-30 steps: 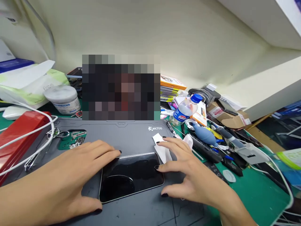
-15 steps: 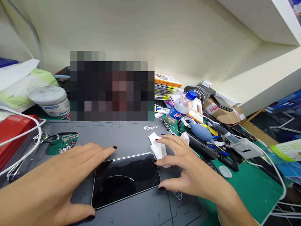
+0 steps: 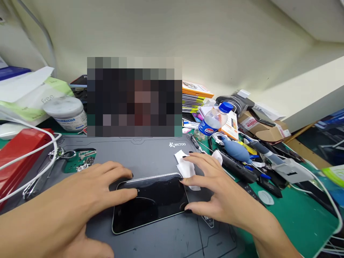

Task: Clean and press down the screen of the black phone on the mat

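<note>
A black smartphone [image 3: 153,204] lies screen up on a grey work mat [image 3: 145,154]. My left hand [image 3: 80,193] lies across its left end, fingers stretched out, with one fingertip pressing on the glass. My right hand [image 3: 215,190] rests at the phone's right end; its thumb and forefinger touch the right edge and the other fingers are spread. A crumpled white wipe [image 3: 185,170] lies under the right fingers beside the phone.
A red box [image 3: 18,154] with white cables, tweezers [image 3: 37,179] and a white tub [image 3: 66,113] sit at the left. At the right lie a water bottle [image 3: 212,123], a blue dust blower [image 3: 236,150], tools, booklets and boxes. A pixelated patch stands behind the mat.
My left fingers have slid from the mat onto the phone's screen. My right thumb has closed in on the phone's lower right corner. The camera shifted slightly.
</note>
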`<action>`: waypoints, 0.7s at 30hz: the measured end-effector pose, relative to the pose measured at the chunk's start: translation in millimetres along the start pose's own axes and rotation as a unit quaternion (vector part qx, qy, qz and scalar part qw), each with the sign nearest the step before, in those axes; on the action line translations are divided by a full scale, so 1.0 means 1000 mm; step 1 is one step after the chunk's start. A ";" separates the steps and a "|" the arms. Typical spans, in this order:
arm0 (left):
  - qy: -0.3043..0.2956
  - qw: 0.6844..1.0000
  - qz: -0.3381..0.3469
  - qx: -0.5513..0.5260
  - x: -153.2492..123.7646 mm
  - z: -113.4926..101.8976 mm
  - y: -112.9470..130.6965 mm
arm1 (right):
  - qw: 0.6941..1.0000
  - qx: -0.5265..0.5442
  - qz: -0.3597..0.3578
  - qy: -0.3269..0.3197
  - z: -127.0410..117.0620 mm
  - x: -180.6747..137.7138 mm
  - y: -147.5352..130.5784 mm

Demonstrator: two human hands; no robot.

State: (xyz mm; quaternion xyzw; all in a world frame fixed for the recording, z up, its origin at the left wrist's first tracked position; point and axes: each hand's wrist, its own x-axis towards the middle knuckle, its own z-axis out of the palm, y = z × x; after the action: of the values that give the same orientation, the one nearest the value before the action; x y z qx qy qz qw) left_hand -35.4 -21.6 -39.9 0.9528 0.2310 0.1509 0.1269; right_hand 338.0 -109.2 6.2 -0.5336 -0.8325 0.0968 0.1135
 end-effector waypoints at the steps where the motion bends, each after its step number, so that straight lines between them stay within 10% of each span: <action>1: -0.003 1.000 0.008 0.013 0.002 0.000 0.001 | 1.000 0.000 -0.005 0.005 0.000 0.000 0.001; 21: -0.055 0.998 -0.008 0.014 0.024 -0.033 0.003 | 0.999 0.031 0.006 0.007 0.009 0.004 0.005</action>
State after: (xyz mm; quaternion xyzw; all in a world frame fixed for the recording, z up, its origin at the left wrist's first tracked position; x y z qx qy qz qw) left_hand -25.0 -6.9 -3.3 0.9595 0.2332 0.0937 0.1273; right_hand 338.2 -103.4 -3.8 -0.5354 -0.8250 0.1199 0.1352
